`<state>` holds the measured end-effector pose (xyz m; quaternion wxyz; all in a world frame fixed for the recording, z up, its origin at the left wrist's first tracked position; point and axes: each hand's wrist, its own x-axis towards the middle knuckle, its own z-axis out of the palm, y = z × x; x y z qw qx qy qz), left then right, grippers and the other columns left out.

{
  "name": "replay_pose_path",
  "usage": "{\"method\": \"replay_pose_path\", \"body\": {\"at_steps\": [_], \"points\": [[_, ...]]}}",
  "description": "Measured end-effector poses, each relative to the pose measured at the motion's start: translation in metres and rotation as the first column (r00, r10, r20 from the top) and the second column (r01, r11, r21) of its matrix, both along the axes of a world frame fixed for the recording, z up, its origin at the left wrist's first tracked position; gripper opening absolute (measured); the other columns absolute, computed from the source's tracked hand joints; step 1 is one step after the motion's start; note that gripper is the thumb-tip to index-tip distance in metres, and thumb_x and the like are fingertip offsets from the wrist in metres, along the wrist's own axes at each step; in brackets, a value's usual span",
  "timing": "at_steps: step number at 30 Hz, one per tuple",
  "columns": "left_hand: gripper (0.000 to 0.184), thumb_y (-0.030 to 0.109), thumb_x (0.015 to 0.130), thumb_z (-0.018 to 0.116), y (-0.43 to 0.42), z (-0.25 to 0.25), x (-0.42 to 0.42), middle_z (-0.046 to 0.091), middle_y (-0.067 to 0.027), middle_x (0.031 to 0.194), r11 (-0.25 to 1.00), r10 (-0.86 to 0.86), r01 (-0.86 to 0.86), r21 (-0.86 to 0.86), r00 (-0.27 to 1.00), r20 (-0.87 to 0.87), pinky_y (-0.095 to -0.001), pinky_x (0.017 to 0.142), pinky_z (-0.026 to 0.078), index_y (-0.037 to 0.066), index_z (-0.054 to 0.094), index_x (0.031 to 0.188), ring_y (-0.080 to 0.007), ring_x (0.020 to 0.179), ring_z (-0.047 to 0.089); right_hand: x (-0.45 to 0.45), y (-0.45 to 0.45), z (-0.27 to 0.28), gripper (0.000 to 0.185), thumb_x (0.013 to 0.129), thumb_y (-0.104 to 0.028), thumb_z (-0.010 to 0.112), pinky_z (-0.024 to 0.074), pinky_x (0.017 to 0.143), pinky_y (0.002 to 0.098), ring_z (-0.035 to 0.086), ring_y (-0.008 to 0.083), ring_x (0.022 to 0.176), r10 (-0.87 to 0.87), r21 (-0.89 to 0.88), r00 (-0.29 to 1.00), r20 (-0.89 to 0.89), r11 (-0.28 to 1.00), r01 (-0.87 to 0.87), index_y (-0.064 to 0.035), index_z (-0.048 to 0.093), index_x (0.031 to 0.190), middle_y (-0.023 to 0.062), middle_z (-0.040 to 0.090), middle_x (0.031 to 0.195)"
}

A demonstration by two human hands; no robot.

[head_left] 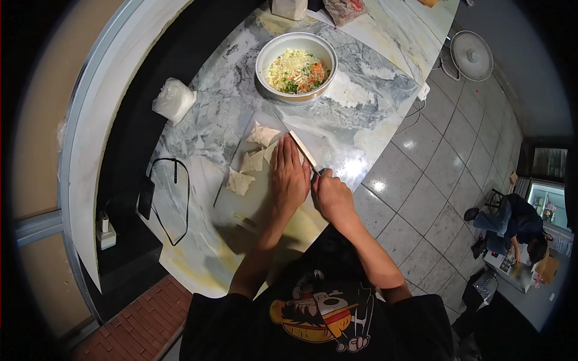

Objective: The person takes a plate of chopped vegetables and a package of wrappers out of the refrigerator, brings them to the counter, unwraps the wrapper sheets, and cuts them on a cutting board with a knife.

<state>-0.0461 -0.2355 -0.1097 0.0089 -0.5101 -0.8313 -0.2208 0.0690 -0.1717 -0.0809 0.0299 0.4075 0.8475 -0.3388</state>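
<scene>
My right hand (333,195) is closed around the handle of a knife, its blade (302,148) slanting up and left beside my left fingertips. My left hand (290,175) lies nearly flat, fingers stretched out, pressing on pale dough sheets (271,151) on a translucent cutting board (232,207). Left of that hand, three small piles of cut dough pieces sit on the board: one at the top (262,134), one in the middle (253,161) and one lower down (240,181). Beyond the board stands a white bowl (261,71) holding a chopped yellow, green and orange mixture (297,71).
A plastic-wrapped white roll or bag (174,100) sits at the left of the marble table (361,123). Below it lie a dark device (146,197) and a looped cord. Bags stand at the far edge. A fan (471,55) and another person (518,225) are at right.
</scene>
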Motion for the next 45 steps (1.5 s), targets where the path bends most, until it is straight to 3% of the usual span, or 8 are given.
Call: {"method": "replay_pose_path", "body": {"at_steps": [11, 13, 20, 25, 32, 34, 45], "points": [[0.061, 0.015, 0.091, 0.047, -0.002, 0.002, -0.002, 0.029, -0.0368, 0.144, 1.000, -0.010, 0.010, 0.028, 1.000, 0.014, -0.0521, 0.112, 0.026, -0.020, 0.028, 0.136, -0.0480, 0.135, 0.031, -0.022, 0.004, -0.002, 0.040, 0.100, -0.031, 0.042, 0.0535, 0.063, 0.0518, 0.064, 0.0479, 0.070, -0.004, 0.029, 0.999, -0.033, 1.000, 0.005, 0.0069, 0.049, 0.088, 0.0329, 0.063, 0.074], [0.060, 0.019, 0.092, 0.045, -0.002, 0.002, -0.002, 0.028, -0.0320, 0.148, 1.000, -0.007, 0.007, -0.027, 1.000, 0.000, -0.0481, 0.115, 0.022, -0.019, 0.030, 0.137, -0.0425, 0.138, 0.029, -0.021, 0.004, 0.001, 0.042, 0.100, -0.033, 0.040, 0.0536, 0.063, 0.0520, 0.064, 0.0480, 0.070, -0.001, 0.024, 1.000, -0.030, 1.000, 0.001, 0.0070, 0.049, 0.089, 0.0326, 0.063, 0.074], [0.062, 0.015, 0.090, 0.048, 0.000, 0.001, -0.001, 0.027, -0.0355, 0.146, 0.999, -0.017, 0.016, 0.039, 1.000, 0.022, -0.0519, 0.113, 0.024, -0.020, 0.027, 0.137, -0.0470, 0.136, 0.028, -0.008, 0.000, -0.006, 0.035, 0.098, -0.028, 0.045, 0.0536, 0.063, 0.0516, 0.065, 0.0470, 0.068, 0.019, 0.040, 1.000, -0.012, 0.999, -0.019, 0.0063, 0.048, 0.091, 0.0313, 0.063, 0.073], [0.063, 0.014, 0.089, 0.050, 0.001, 0.000, 0.000, 0.027, -0.0331, 0.147, 1.000, 0.019, -0.019, 0.006, 1.000, 0.025, -0.0511, 0.113, 0.024, -0.018, 0.027, 0.138, -0.0441, 0.138, 0.028, 0.004, -0.005, -0.004, 0.025, 0.095, -0.020, 0.050, 0.0553, 0.057, 0.0473, 0.066, 0.0417, 0.063, 0.051, 0.139, 0.998, -0.031, 0.989, -0.046, 0.0040, 0.048, 0.087, 0.0260, 0.063, 0.067], [0.063, 0.014, 0.089, 0.051, 0.000, -0.002, 0.000, 0.027, -0.0308, 0.148, 0.999, 0.031, -0.032, 0.006, 0.999, 0.029, -0.0501, 0.114, 0.023, -0.017, 0.027, 0.139, -0.0426, 0.139, 0.027, 0.007, -0.005, -0.003, 0.027, 0.096, -0.022, 0.049, 0.0551, 0.057, 0.0477, 0.066, 0.0420, 0.063, 0.055, 0.148, 0.998, 0.005, 0.987, -0.055, 0.0042, 0.048, 0.088, 0.0257, 0.063, 0.065], [0.065, 0.019, 0.090, 0.050, 0.000, -0.005, 0.001, 0.026, -0.0272, 0.151, 0.999, 0.048, -0.048, -0.007, 0.999, 0.025, -0.0474, 0.116, 0.021, -0.015, 0.028, 0.140, -0.0382, 0.141, 0.025, 0.003, -0.002, -0.003, 0.028, 0.096, -0.022, 0.048, 0.0551, 0.057, 0.0479, 0.066, 0.0424, 0.064, 0.046, 0.099, 0.999, 0.014, 0.994, -0.047, 0.0045, 0.048, 0.089, 0.0264, 0.063, 0.067], [0.067, 0.019, 0.087, 0.051, 0.000, -0.008, 0.001, 0.026, -0.0276, 0.151, 0.999, 0.048, -0.048, 0.001, 0.998, 0.039, -0.0476, 0.116, 0.021, -0.015, 0.028, 0.140, -0.0388, 0.141, 0.025, -0.014, 0.000, -0.003, 0.026, 0.095, -0.021, 0.048, 0.0552, 0.058, 0.0474, 0.067, 0.0427, 0.065, 0.046, 0.143, 0.999, -0.017, 0.989, -0.043, 0.0039, 0.048, 0.088, 0.0279, 0.064, 0.069]]}}
